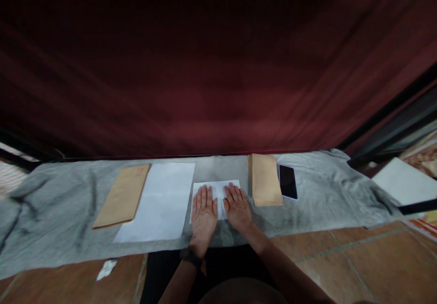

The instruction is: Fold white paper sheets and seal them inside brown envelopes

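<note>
A small white sheet of paper, which looks folded, lies on the grey cloth in front of me. My left hand rests flat on its left part, fingers stretched out and pointing away from me. On the right part lies my right hand, palm down with its fingers extended. A strip of paper shows between the two thumbs; the rest is partly hidden under the palms. To the left are larger white sheets, with brown paper envelopes overlapping their left edge. Another stack of brown envelopes lies to the right.
A phone with a dark screen lies beside the right envelopes. The grey cloth spreads over a low surface before a dark red curtain. A white scrap is on the tiled floor. A white panel stands far right.
</note>
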A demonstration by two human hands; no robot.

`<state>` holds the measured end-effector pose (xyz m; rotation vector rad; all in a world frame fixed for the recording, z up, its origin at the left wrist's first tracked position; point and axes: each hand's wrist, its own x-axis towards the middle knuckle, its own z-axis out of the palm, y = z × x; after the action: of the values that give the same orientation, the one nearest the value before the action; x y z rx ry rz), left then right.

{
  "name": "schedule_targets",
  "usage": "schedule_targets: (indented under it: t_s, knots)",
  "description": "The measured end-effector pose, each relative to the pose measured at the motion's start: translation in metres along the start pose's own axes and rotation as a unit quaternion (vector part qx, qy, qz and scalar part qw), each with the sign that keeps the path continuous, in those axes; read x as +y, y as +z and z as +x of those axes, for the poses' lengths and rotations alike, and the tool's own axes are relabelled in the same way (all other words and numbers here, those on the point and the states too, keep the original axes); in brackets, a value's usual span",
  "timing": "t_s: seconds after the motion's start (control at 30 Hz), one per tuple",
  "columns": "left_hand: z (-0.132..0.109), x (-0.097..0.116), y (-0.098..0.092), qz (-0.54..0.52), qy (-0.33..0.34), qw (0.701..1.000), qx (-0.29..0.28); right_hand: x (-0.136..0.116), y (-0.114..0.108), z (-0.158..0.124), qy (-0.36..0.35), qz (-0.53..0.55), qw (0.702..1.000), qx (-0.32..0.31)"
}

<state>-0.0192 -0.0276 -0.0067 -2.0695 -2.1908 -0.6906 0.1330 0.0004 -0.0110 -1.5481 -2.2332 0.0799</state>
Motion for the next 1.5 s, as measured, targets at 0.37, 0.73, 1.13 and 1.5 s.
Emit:
schedule_targets:
  t_s: [0.37, 0.73, 1.13, 1.5]
  knots:
    - [-0.011, -0.002, 0.002, 0.035, 0.033, 0.999, -0.019, -0.03, 0.009, 0.022, -0.031, 0.038, 0.998, -0.034]
    - [-0.01, 0.002, 0.0, -0.044, 0.015, 0.999, 0.014, 0.001, 0.019, 0.022, 0.001, -0.023, 0.999, 0.044]
    - [-0.009, 0.005, -0.004, 0.022, 0.012, 1.0, -0.01, 0.015, 0.009, -0.023, 0.034, -0.087, 0.993, 0.071]
    - [-0.01, -0.002, 0.004, 0.017, 0.032, 0.999, 0.01, -0.026, 0.001, -0.024, -0.043, -0.005, 0.998, 0.035]
